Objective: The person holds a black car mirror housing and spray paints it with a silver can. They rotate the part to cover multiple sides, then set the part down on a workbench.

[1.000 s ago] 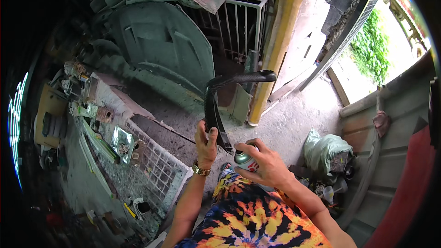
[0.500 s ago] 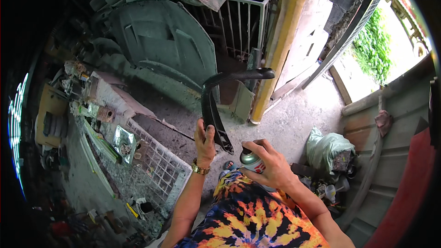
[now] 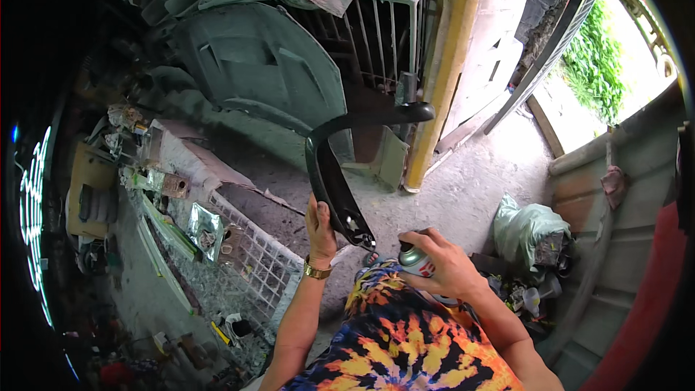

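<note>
A black curved part [image 3: 327, 174], bent like a hook and hollow on its inner side, is held up in front of me. My left hand [image 3: 321, 233], with a gold watch at the wrist, is closed on its lower left edge. The part's upper arm reaches to the right and ends in a rounded tip. My right hand [image 3: 447, 268] is wrapped round a spray can [image 3: 415, 261] with a silvery-green shoulder, its index finger on the black top. The can stands apart from the part, to the right of its lower end.
A white wire grid rack [image 3: 253, 264] stands at the left, with a foil sheet [image 3: 205, 228] beyond it. A large grey panel [image 3: 260, 65] leans at the back near a yellow post [image 3: 445, 65]. On the right, a pale sack [image 3: 528, 232] lies by a metal sheet wall [image 3: 608, 268].
The black part has turned in my left hand, showing more of its hollow inner side. My right hand has moved slightly right and down with the spray can.
</note>
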The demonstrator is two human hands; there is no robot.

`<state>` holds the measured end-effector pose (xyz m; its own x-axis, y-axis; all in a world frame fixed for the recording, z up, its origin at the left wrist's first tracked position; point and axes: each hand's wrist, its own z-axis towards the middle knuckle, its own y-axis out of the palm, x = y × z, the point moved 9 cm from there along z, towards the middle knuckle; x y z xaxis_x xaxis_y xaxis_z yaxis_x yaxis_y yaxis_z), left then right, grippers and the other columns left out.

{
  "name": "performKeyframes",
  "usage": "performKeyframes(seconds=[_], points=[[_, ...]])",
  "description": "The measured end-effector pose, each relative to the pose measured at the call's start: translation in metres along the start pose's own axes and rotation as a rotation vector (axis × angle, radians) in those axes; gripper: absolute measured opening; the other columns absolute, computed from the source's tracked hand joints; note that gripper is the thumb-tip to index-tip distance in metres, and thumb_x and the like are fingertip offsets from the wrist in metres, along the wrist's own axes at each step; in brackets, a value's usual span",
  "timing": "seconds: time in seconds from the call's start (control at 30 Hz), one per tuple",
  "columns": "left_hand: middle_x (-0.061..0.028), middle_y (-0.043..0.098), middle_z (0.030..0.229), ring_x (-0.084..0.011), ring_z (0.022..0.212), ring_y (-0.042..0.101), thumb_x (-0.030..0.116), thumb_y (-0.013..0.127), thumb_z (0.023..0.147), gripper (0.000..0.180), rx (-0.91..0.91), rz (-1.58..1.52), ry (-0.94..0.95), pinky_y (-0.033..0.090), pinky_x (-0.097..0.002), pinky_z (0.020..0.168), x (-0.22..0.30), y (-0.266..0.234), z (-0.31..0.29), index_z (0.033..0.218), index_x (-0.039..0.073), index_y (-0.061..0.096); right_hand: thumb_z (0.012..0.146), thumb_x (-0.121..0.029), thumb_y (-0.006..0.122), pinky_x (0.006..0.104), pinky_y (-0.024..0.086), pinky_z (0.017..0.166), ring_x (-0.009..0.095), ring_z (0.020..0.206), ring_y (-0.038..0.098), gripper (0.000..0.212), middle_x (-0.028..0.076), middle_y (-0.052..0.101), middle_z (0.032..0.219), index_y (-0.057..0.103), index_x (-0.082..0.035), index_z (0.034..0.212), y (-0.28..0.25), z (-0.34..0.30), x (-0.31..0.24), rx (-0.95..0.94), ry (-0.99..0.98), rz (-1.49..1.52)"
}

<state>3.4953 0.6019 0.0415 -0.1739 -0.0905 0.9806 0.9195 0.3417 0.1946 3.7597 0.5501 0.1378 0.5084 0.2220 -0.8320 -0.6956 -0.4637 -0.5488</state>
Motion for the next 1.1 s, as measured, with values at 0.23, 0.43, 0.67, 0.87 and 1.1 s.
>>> performKeyframes(seconds=[0.23,0.43,0.67,0.87,1.1], points=[[-0.0052,0.072,0.117,-0.0161,0.099,0.072,0.054,0.049,0.108,0.05,-0.329,-0.692,-0.525,0.062,-0.033,0.081,-0.035,0.02,-0.005,0.13,0.012,0.062,0.08,-0.027,0.088,0.0423,0.054,0.093,0.034,0.104,0.068,0.072,0.014,0.063,0.118,0.056,-0.012,0.143,-0.019,-0.001,-0.009,0.102,-0.102,0.299],[0.004,0.048,0.078,-0.0109,0.068,0.045,0.02,0.069,0.097,0.015,-0.582,-0.653,-0.297,0.038,-0.0278,0.065,-0.009,0.061,-0.006,0.105,0.011,0.06,0.081,-0.027,0.088,0.0404,0.052,0.098,0.031,0.108,0.067,0.072,0.014,0.066,0.122,0.056,-0.009,0.143,-0.018,0.009,-0.028,-0.042,-0.12,0.498],[0.0031,0.046,0.074,-0.0098,0.067,0.045,0.018,0.07,0.097,0.017,-0.505,-0.807,-0.446,0.036,-0.0279,0.069,-0.017,0.061,-0.012,0.104,0.009,0.058,0.081,-0.029,0.087,0.0437,0.054,0.093,0.036,0.105,0.067,0.071,0.016,0.064,0.119,0.055,-0.014,0.144,-0.018,0.015,-0.041,-0.035,-0.194,0.502],[0.0042,0.049,0.077,-0.01,0.069,0.044,0.018,0.068,0.098,0.012,-0.594,-0.571,-0.348,0.039,-0.0295,0.07,-0.017,0.059,-0.016,0.105,0.012,0.06,0.084,-0.029,0.083,0.0484,0.057,0.083,0.042,0.091,0.068,0.069,0.018,0.061,0.114,0.053,-0.021,0.145,-0.006,0.024,-0.042,-0.041,-0.173,0.313],[0.0001,0.052,0.088,-0.0132,0.078,0.049,0.019,0.066,0.1,0.025,-0.42,-0.724,-0.439,0.046,-0.0323,0.08,-0.053,0.033,-0.031,0.122,0.009,0.059,0.079,-0.021,0.089,0.041,0.055,0.09,0.034,0.099,0.068,0.069,0.016,0.063,0.113,0.057,-0.006,0.138,-0.036,0.015,-0.033,0.243,-0.111,0.313]])
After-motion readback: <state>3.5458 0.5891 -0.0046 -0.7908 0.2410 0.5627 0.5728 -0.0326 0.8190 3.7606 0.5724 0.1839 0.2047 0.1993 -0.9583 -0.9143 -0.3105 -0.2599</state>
